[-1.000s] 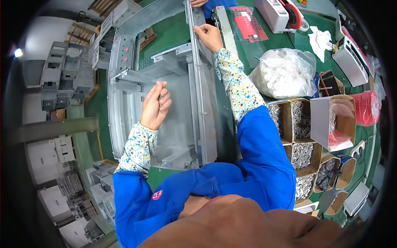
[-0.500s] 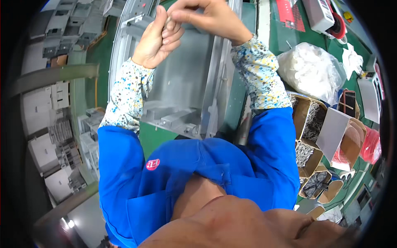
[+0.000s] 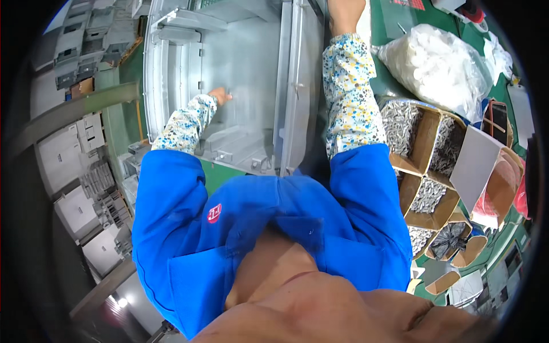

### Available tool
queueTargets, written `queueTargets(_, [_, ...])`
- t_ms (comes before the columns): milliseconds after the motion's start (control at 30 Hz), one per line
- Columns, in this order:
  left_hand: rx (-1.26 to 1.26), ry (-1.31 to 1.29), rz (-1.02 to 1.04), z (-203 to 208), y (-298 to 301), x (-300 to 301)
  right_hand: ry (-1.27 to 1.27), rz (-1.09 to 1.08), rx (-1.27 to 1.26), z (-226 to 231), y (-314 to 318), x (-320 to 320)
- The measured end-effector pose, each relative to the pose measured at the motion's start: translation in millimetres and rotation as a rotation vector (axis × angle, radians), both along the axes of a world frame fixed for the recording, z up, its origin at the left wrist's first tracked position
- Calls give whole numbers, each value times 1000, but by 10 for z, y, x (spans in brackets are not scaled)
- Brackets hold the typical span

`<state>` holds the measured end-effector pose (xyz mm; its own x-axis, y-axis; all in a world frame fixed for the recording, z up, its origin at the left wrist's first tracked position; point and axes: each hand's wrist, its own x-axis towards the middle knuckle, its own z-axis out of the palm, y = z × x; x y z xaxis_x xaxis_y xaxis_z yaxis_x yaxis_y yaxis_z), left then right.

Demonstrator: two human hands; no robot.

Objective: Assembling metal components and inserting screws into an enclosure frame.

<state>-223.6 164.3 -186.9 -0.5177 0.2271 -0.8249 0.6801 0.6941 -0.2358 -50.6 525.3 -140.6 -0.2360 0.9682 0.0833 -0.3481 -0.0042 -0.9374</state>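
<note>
A grey sheet-metal cabinet (image 3: 243,57) lies open in front of me, its hollow inside facing up. My left hand (image 3: 219,96) reaches down into it, near the hinged left inner wall. Its fingers look bunched together, with a fingertip poking out to the right; anything held in them is too small to make out. My right hand (image 3: 346,16) is at the top edge of the view, past the cabinet's right side wall (image 3: 293,86). Only its back and wrist show, and the fingers are hidden.
To the right, a clear bag of white parts (image 3: 437,66) lies on the green bench. Nearer stand cardboard bins (image 3: 424,137) filled with small metal fasteners (image 3: 400,126). A black plastic bag (image 3: 448,240) sits in another box. Grey metal housings (image 3: 86,43) are stacked at left.
My hands were pinched together above the cabinet and have parted. The left has gone down into the cabinet; the right has moved away to the upper right.
</note>
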Motion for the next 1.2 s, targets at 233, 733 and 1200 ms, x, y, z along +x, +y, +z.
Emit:
queueTargets(233, [195,29,-119,-90,-36,-22,33,94,-127,80,16,86])
queueTargets(733, [1112,-1132,1133,1696,1405,950,-138,-39,-25,-145,288,-198])
queueTargets(1200, [1412,-1088,1086,2003,2301,1064,-150,47,13,-220,571,-629])
